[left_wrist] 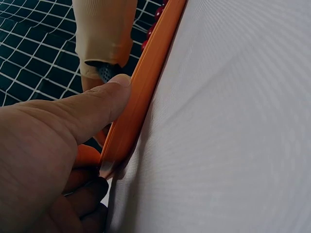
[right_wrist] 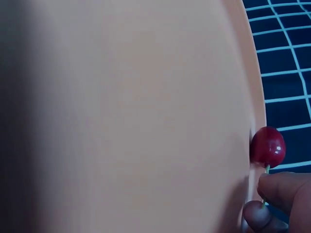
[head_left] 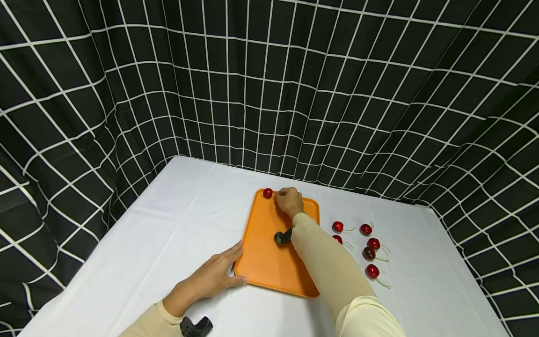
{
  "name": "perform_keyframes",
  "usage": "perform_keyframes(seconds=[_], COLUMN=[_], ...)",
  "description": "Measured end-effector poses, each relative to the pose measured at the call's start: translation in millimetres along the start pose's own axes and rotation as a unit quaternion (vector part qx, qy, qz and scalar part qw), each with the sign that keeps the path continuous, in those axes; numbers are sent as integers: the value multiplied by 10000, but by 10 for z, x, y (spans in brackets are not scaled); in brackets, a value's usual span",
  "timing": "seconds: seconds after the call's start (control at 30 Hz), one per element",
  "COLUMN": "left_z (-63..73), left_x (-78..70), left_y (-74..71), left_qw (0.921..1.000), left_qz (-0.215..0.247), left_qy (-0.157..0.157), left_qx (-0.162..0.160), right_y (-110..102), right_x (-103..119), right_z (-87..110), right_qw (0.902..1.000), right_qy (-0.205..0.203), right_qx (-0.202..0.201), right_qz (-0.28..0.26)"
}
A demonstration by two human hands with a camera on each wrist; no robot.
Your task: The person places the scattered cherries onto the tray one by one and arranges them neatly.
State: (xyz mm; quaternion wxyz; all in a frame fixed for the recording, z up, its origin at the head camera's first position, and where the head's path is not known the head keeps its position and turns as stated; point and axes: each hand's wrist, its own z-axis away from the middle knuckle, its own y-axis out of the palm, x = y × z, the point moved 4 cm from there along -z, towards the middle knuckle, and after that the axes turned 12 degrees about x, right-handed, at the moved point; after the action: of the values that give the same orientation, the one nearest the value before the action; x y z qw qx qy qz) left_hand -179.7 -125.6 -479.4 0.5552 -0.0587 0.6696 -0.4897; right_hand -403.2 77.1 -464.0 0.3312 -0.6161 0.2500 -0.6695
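A red cherry (head_left: 267,193) is at the far left corner of an orange tray (head_left: 261,262). My right hand (head_left: 289,201) pinches its green stem between thumb and fingertip; in the right wrist view the cherry (right_wrist: 268,147) overlaps the tray's raised rim. My left hand (head_left: 214,276) holds the near left corner of the tray. In the left wrist view its thumb (left_wrist: 104,99) lies against the rim, with the other fingers curled around the corner and partly hidden.
Several stemmed cherries (head_left: 372,271) lie on the white cloth right of the tray, one darker cherry (head_left: 368,253) among them. My right forearm (head_left: 332,267) crosses over the tray's right side. A black curtain with a white grid (head_left: 269,93) surrounds the table's back and sides.
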Motion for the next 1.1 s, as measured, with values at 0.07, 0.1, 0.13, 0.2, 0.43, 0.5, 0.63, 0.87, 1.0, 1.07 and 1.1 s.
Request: perform_keyframes(seconds=[0.07, 0.1, 0.13, 0.2, 0.43, 0.5, 0.63, 0.87, 1.0, 1.07, 1.1], left_z=[4, 7, 9, 14, 18, 15, 5, 12, 13, 16, 20], left_x=[-8, -13, -19, -31, -62, -63, -62, -39, -23, -17, -15], left_y=[11, 16, 20, 28, 37, 37, 27, 7, -8, -16, -18], left_qw=[10000, 10000, 10000, 10000, 10000, 10000, 9999, 9999, 10000, 10000, 10000], left_qz=[9, 8, 3, 19, -6, -20, -24, -40, -74, -57, -54], left_qy=[-3, -6, -6, -7, 31, 49, 117, 87, 47, 25, 4], left_qx=[7, 14, 23, 39, 38, 46, 64, 41, -12, -53, -69], right_y=[1, 1, 1, 0, -56, -109, -272, -641, -872, -973, -1017], right_x=[-10, -16, -19, -26, -77, -94, -97, -55, 12, 31, 31], right_z=[11, 17, 24, 37, 88, 111, 179, 321, 507, 624, 679], right_qw=[10000, 10000, 10000, 10000, 10000, 10000, 9996, 9948, 9855, 9794, 9771], right_qy=[31, 45, 50, 40, -23, -2, -84, -892, -1357, -1502, -1572], right_qx=[-20, -26, -32, -37, 6, 0, -90, -129, 112, 225, 248], right_qz=[30, 35, 54, 65, 1, -79, -261, -474, -1010, -1328, -1415])
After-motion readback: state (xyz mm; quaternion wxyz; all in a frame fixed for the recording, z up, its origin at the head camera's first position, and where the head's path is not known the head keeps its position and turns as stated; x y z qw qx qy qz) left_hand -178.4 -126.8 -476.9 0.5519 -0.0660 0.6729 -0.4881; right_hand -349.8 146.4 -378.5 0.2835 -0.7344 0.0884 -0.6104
